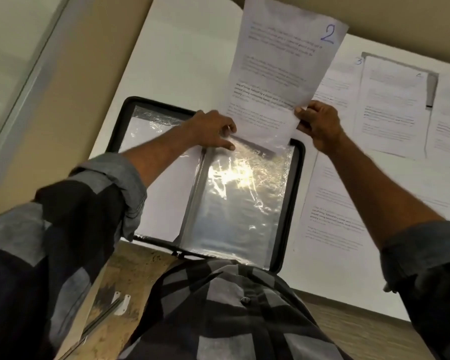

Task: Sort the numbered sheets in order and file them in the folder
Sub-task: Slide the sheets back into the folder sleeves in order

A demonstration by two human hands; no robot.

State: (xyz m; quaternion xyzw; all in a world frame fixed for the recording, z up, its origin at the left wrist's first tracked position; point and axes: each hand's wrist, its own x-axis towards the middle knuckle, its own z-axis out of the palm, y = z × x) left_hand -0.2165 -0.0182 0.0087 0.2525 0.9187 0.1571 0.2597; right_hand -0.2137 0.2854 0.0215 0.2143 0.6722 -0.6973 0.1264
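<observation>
At the mouth of the clear plastic sleeve (pixel 239 188), the fingertips (pixel 230 146) of the left hand (pixel 213 131) pinch the upper lip of the plastic. Close by on the other side, the thumb and curled fingers (pixel 300 110) of the right hand (pixel 318 124) pinch the lower right edge of the sheet marked 2 (pixel 278 74). That sheet is held up off the table and tilted. Its bottom edge meets the sleeve's mouth, and I cannot tell whether it has gone inside. The sleeve fills the right half of the open black folder (pixel 300 162), which lies flat on the white table (pixel 192 61). The folder's left half holds a white page (pixel 166 183) under plastic, its number not readable. To the right of the folder more printed sheets lie on the table. One is marked 3 (pixel 340 81), a second (pixel 392 107) overlaps it, and a third (pixel 333 203) lies just beside the folder's edge.
</observation>
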